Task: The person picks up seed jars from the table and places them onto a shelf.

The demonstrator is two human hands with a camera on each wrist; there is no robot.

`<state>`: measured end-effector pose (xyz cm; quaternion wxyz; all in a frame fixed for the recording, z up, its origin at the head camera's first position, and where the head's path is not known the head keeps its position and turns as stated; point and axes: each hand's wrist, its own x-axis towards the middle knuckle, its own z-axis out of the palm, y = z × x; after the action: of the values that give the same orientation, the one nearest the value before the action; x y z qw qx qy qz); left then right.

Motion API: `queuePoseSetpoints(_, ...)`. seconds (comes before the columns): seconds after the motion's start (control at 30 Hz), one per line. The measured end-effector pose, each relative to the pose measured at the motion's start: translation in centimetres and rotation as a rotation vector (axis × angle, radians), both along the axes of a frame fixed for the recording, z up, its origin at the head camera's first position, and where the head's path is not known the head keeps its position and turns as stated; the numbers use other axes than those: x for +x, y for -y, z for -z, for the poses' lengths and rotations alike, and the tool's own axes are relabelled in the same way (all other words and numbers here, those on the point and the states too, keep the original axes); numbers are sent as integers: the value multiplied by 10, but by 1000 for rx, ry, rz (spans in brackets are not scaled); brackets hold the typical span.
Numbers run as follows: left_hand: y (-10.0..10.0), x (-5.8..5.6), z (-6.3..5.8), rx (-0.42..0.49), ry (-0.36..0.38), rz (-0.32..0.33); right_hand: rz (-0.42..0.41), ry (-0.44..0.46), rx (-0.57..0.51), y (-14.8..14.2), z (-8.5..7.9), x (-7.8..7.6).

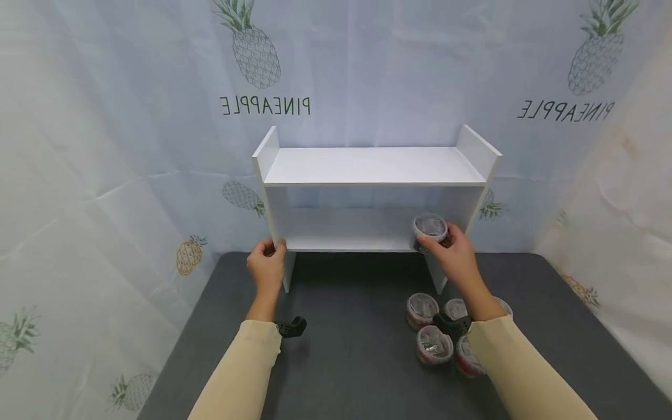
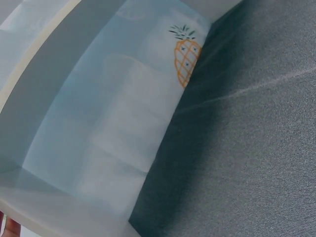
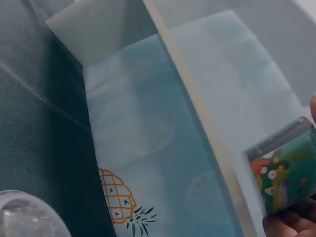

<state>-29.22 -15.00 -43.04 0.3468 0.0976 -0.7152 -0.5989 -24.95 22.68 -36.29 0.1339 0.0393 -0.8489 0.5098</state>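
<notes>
A white two-tier shelf [image 1: 375, 166] stands at the back of the table. My left hand [image 1: 266, 265] grips the shelf's left side panel at the height of the lower board; in the left wrist view only fingertips [image 2: 11, 228] show at the bottom left corner. My right hand [image 1: 455, 254] holds a small round plastic tub [image 1: 430, 226] with a clear lid, at the right end of the lower board [image 1: 349, 230]. The tub's colourful green and orange label [image 3: 284, 173] shows in the right wrist view. Whether the tub touches the board, I cannot tell.
Several similar lidded tubs [image 1: 434, 345] stand on the dark table [image 1: 346, 361] below the right forearm, which partly covers them. A pineapple-print cloth [image 1: 367, 70] hangs behind the shelf and along both sides.
</notes>
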Motion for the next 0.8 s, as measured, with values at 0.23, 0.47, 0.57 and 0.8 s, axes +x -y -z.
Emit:
queuePoseSetpoints(0.23, -1, 1, 2, -2, 8, -11, 40, 27, 56, 7, 1, -24)
queuePoseSetpoints(0.47, -1, -1, 2, -12, 0, -19, 54, 76, 88, 9, -7, -39)
queuePoseSetpoints(0.57, -1, -1, 2, -16, 2, -22, 45, 109, 90, 9, -9, -45)
queuePoseSetpoints(0.8, -1, -4, 2, 2, 1, -10, 58, 136, 93, 10, -8, -56)
